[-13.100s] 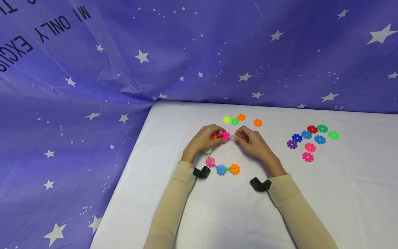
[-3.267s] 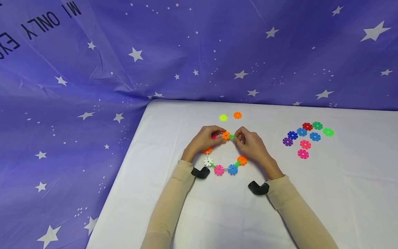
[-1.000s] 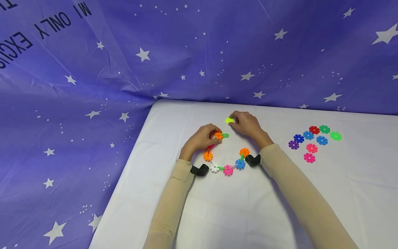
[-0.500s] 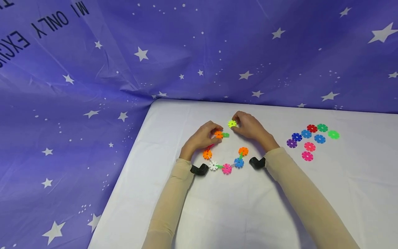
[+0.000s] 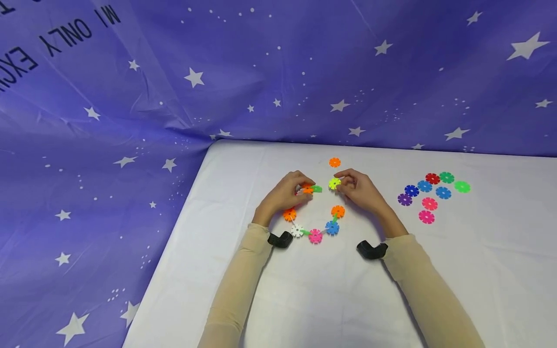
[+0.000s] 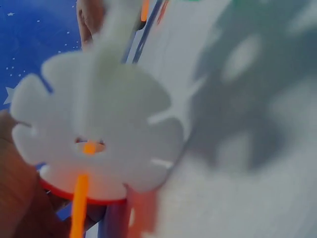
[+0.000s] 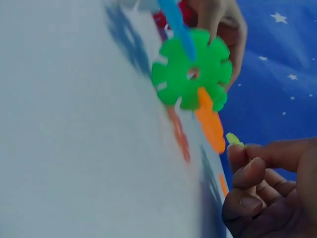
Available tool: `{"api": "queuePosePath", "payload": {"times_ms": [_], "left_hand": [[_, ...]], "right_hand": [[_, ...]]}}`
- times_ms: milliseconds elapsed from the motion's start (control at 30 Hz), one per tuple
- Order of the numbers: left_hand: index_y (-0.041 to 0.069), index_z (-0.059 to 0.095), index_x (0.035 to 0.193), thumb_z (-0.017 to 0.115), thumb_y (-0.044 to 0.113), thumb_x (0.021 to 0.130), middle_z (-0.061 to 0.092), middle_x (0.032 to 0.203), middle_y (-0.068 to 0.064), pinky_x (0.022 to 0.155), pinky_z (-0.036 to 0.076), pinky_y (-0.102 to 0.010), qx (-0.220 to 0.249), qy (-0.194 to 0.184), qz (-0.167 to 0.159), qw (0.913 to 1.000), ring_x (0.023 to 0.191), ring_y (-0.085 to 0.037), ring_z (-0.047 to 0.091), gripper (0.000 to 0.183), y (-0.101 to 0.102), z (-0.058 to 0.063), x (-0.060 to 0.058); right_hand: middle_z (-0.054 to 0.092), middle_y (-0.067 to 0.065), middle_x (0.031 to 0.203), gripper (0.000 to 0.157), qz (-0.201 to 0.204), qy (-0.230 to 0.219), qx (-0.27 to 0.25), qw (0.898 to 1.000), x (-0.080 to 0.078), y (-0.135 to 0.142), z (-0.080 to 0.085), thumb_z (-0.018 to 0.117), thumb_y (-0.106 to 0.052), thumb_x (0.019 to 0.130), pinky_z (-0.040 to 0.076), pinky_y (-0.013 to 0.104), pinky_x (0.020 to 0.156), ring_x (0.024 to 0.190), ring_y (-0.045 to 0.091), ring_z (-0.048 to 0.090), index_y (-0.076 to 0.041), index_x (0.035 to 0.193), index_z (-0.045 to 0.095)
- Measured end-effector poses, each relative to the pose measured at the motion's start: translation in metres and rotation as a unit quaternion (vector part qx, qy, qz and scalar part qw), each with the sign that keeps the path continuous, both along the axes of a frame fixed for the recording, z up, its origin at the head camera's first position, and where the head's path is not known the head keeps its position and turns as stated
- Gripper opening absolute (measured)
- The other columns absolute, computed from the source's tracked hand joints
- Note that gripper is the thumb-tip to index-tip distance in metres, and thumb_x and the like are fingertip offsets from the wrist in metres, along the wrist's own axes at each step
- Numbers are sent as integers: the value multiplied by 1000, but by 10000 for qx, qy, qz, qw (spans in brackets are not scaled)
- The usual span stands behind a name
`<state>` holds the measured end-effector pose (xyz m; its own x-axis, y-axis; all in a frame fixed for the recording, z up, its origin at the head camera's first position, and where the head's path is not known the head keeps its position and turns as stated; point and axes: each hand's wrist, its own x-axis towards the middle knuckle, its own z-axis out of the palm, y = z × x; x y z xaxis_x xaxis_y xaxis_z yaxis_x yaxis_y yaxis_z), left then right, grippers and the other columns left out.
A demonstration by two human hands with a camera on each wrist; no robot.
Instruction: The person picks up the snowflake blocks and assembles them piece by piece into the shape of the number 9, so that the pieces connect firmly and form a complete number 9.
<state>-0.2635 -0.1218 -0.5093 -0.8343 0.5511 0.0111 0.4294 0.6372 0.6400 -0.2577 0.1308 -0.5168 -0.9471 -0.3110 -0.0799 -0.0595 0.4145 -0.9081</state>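
Observation:
A chain of slotted plastic discs, joined edge to edge, curves round below the hands in the head view. My left hand (image 5: 285,193) pinches an orange disc (image 5: 308,188) at its upper end, and a green disc (image 5: 317,189) sticks out to the right of it. The chain runs on through another orange disc (image 5: 289,214), a white one (image 5: 297,230), a pink one (image 5: 315,236) and a blue one (image 5: 332,228) to an orange disc (image 5: 338,211). My right hand (image 5: 361,191) pinches a yellow disc (image 5: 334,183), a short gap from the green one.
A single orange disc (image 5: 334,162) lies behind the hands. Several loose discs, among them a purple one (image 5: 404,199), a red one (image 5: 432,179) and a light green one (image 5: 462,186), lie on the white table (image 5: 500,270) to the right. A starry purple cloth (image 5: 278,72) hangs behind.
My right hand has picked up the yellow disc from the back of the table and brought it toward me, level with the green disc. Over the longer span, the chain has gained discs.

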Motion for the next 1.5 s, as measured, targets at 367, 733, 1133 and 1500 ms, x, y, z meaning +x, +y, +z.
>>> {"api": "queuePosePath", "payload": {"times_ms": [367,733,1133,1500], "left_hand": [[12,74,104,71,24,90,66,105,-2,92,48,-32,279,509,300,9979,99,-16,61,18,12,-10,1],[11,73,102,71,21,91,67,103,-2,89,48,-29,532,392,309,9973,96,-15,61,15,12,-9,0],[9,74,93,72,20,90,66,91,-1,69,43,-21,813,662,398,9937,76,-11,53,12,15,-11,1],[9,74,93,72,21,89,64,87,-2,71,45,-23,850,630,375,9937,75,-12,54,13,17,-13,1]], "right_hand": [[71,15,93,32,6,-322,-41,9995,10,-10,0,62,-10,94,38,29,79,70,14,53,-5,125,60],[69,14,88,32,166,-488,-588,9969,12,-11,-4,61,-10,95,39,23,67,71,13,53,-1,125,60],[57,6,72,35,-8,-782,-859,9932,14,-16,-5,66,-12,93,39,20,59,60,8,45,4,124,59],[71,19,89,29,-236,-508,-625,9965,15,-22,-7,68,-9,91,41,20,67,71,10,58,0,119,65]]}}
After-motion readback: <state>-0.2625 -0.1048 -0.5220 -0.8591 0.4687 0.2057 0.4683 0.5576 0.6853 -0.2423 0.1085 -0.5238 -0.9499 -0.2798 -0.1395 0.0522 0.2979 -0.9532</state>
